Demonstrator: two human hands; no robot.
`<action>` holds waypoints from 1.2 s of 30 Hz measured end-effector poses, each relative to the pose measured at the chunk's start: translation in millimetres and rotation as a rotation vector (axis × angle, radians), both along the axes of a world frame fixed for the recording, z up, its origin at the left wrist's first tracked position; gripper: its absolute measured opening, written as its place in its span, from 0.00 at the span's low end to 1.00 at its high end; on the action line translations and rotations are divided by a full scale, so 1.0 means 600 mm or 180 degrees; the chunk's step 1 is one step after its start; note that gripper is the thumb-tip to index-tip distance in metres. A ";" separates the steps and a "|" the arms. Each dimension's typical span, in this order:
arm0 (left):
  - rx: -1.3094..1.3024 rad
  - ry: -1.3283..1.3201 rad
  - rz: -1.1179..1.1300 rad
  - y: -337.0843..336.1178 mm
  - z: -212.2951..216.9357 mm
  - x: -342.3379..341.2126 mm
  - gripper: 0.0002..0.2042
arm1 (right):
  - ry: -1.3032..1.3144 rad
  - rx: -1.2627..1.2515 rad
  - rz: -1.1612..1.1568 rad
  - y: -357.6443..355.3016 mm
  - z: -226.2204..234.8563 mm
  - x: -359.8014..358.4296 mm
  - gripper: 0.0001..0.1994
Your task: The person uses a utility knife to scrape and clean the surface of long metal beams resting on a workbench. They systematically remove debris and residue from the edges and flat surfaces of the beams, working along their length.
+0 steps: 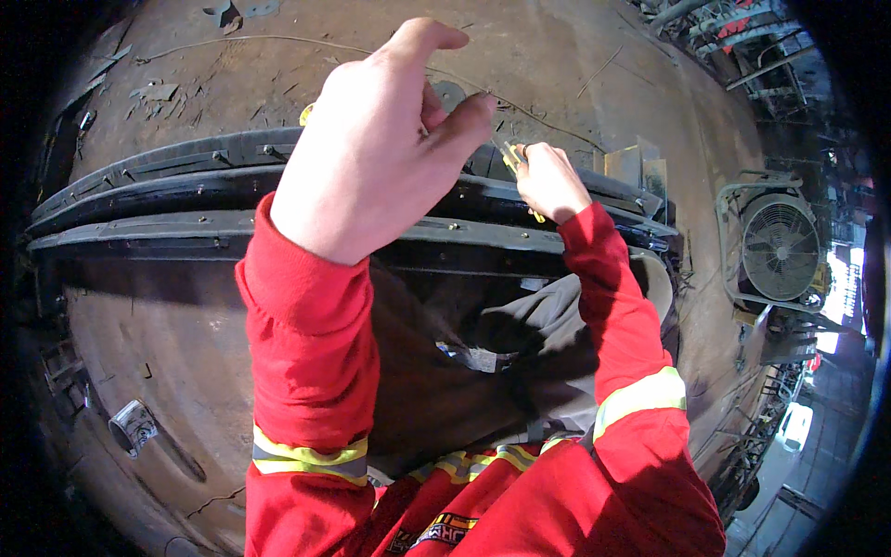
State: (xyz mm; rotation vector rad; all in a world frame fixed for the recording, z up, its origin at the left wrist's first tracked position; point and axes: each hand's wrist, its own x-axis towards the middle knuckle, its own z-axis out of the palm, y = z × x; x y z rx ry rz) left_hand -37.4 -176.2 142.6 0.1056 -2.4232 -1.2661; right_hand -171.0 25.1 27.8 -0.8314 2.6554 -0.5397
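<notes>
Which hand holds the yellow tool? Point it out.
The right hand, the farther one, closed around the yellow tool over the dark rails. The left hand is raised nearer the camera, fingers pinched, with no tool visible in it.

Red sleeves with yellow-grey bands; black rails; rusty-brown floor.

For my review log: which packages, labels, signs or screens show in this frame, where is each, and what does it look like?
Small can or cup with a pale label: on the floor at lower left, lying tilted, greyish, print too small to tell.
Printed patch on the red garment: bottom centre, dark with yellow and orange marks.
No screens or signs can be told; the bright areas at far right are too blurred.
</notes>
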 end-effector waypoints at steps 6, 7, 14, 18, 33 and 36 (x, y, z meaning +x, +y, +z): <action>0.0054 0.0023 -0.0004 -0.003 -0.001 0.000 0.17 | -0.0015 0.0078 -0.0004 -0.003 -0.001 -0.003 0.09; 0.0070 0.0046 -0.0019 -0.002 -0.002 0.000 0.17 | -0.0001 0.0084 -0.0039 -0.002 -0.004 -0.003 0.09; 0.0052 0.0117 -0.0038 -0.003 -0.004 -0.003 0.17 | 0.0101 0.0146 0.0098 -0.006 -0.010 -0.011 0.09; 0.0039 0.0070 -0.0020 -0.002 -0.006 -0.003 0.17 | -0.0085 0.0238 -0.0019 -0.009 -0.008 -0.012 0.09; 0.0037 0.0025 -0.0101 -0.004 -0.003 -0.002 0.17 | -0.0321 0.0627 -0.0055 -0.040 0.005 -0.022 0.10; 0.0062 -0.0007 -0.0104 -0.005 0.000 -0.002 0.17 | -0.0406 0.0714 -0.0011 -0.031 0.012 -0.016 0.11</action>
